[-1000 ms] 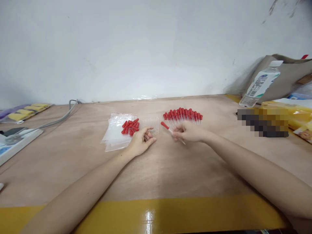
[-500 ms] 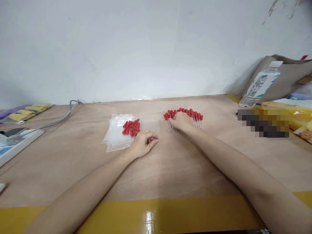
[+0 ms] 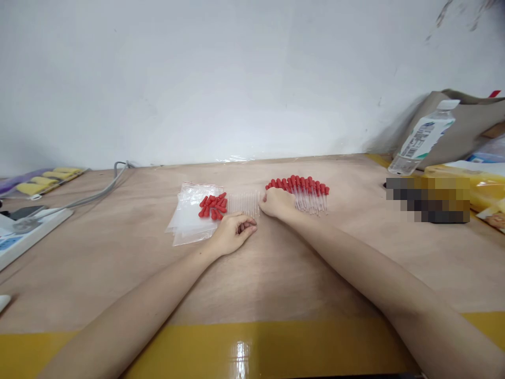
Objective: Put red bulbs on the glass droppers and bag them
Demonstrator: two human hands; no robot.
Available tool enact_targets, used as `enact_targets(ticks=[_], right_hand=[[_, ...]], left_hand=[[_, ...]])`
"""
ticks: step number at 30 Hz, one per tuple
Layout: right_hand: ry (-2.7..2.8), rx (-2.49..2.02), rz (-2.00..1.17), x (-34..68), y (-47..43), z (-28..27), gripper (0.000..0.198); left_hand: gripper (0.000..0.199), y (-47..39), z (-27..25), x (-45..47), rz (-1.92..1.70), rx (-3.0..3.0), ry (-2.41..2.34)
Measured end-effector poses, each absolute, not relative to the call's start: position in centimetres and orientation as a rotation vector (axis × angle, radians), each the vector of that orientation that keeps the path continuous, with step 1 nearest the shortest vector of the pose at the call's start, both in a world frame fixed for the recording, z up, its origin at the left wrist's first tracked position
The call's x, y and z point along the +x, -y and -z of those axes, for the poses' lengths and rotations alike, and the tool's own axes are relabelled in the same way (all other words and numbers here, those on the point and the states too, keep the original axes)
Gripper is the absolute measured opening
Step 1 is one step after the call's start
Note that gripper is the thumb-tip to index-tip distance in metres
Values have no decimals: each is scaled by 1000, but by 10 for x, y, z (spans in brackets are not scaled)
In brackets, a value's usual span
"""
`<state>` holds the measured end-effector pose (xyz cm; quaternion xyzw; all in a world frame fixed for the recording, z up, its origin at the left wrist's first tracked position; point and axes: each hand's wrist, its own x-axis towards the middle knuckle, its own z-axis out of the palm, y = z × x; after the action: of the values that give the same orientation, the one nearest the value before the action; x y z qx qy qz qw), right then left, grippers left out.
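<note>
Head view, clock read around each hand. Left hand [image 3: 232,235] low over the wooden tabletop [image 3: 221,295], fingers loosely curled, thumb close to the fingertips; nothing seen held, can't tell if the tips touch. Right hand [image 3: 279,201] at its 2 o'clock, back of hand up, fingers bent in right by the end of the row of bare clear tubes [image 3: 244,202]; tips hidden, so can't tell if clamped on a tube or just beside one. Bare tubes lie side by side, about 1 o'clock of the left hand, no bulbs on them. Loose red dropper bulbs [image 3: 213,200] heaped at its 11 o'clock, at the 3 o'clock edge of overlapping clear zip bags [image 3: 187,210], which lie flat at 10. Done: a fan of bulbed droppers [image 3: 307,184] at the right hand's 3 o'clock, red ends away from the person, tubes toward, part of the fan behind the hand. Left: bare tubes and loose bulbs, not joined. By eye the finished lot looks bigger than the leftover tubes, so fitting is probably past halfway; exact count not clear. Bags look flat, nothing seen packed. Off the work: bottle [image 3: 422,137] far out at the right hand's 2, power strip [image 3: 39,229] at the left hand's 9.
</note>
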<state>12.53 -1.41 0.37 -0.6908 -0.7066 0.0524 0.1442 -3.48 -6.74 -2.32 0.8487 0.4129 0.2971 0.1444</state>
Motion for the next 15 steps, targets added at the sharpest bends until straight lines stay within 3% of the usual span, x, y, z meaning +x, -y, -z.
enact_targets(ticks=[5, 9, 12, 15], right_hand=[[2086, -2000, -204, 137, 19, -7, 23], [2100, -1968, -155, 141, 21, -4, 30], [2094, -1963, -124, 140, 19, -2, 37], [2084, -2001, -157, 136, 16, -4, 32]], left_hand=[[14, 70, 22, -35, -909, 2482, -1224], [16, 53, 5, -49, -1061, 2618, -1654], [21, 25, -16, -63, -870, 2550, -2133], [23, -5, -33, -66, -448, 2425, -2369]])
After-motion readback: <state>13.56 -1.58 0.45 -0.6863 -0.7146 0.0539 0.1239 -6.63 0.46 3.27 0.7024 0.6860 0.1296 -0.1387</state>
